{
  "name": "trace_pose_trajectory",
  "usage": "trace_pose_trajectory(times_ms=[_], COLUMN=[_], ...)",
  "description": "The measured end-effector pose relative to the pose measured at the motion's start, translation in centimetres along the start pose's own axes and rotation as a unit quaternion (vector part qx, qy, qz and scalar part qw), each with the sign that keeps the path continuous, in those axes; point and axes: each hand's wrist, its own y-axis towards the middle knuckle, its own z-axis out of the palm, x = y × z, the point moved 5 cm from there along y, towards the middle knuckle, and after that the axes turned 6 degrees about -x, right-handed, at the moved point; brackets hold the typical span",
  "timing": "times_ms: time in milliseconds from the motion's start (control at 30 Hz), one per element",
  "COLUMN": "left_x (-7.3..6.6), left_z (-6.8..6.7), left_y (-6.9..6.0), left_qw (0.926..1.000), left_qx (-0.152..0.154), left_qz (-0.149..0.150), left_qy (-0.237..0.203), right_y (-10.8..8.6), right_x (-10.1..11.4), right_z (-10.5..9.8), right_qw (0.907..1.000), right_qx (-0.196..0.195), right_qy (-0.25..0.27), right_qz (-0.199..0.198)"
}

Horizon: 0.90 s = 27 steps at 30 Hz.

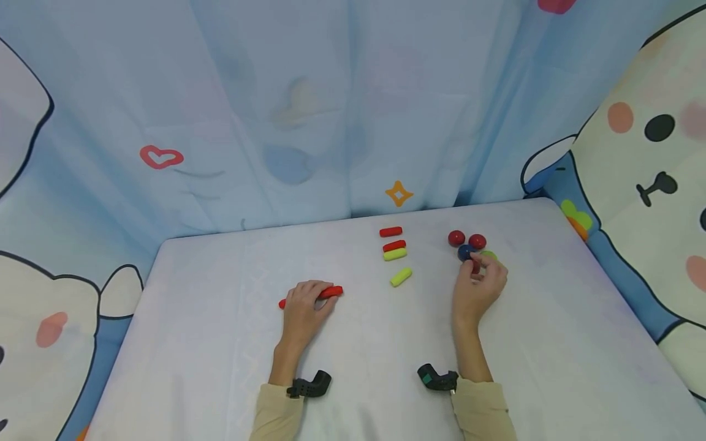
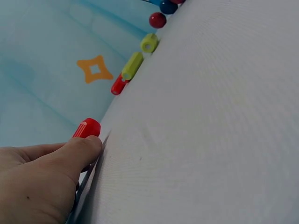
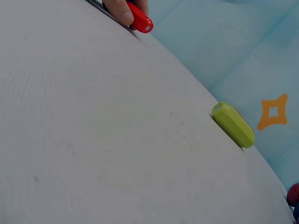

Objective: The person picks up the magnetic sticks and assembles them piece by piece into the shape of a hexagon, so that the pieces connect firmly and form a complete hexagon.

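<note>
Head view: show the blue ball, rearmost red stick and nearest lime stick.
Blue ball (image 1: 465, 252): head view, exposed left side.
Rearmost red stick (image 1: 390, 232): head view, its middle.
Nearest lime stick (image 1: 401, 277): head view, its middle.

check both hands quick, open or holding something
Left hand: closed, holding a red ridged cylinder.
Right hand: closed, pinching a dark red ball, partly hidden.

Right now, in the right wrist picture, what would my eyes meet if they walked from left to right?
Red stick → yellow-green stick → orange printed star → red ball, cut off by the edge.
</note>
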Motion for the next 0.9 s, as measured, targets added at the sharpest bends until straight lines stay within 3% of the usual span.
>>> trace_pose_trajectory(times_ms=[167, 367, 633, 900], left_x=[0.0, 0.0, 0.1, 0.1], left_z=[0.0, 0.0, 0.1, 0.1], left_y=[0.1, 0.0, -0.1, -0.1], left_qw=[1.0000, 1.0000, 0.9998, 0.9999], left_qx=[0.002, 0.004, 0.012, 0.012], left_qz=[-0.002, -0.007, -0.013, -0.008], left_qy=[-0.001, 0.000, 0.004, 0.006], right_y=[0.4, 0.7, 0.7, 0.6], right_x=[-0.6, -1.3, -1.9, -1.9], right_z=[-0.2, -0.2, 0.2, 0.3], right_qw=[0.9986, 0.9947, 0.9843, 0.9778], right_qx=[0.002, 0.042, 0.089, 0.112], right_qy=[-0.037, -0.070, -0.131, -0.152], right_qz=[0.039, 0.062, 0.078, 0.092])
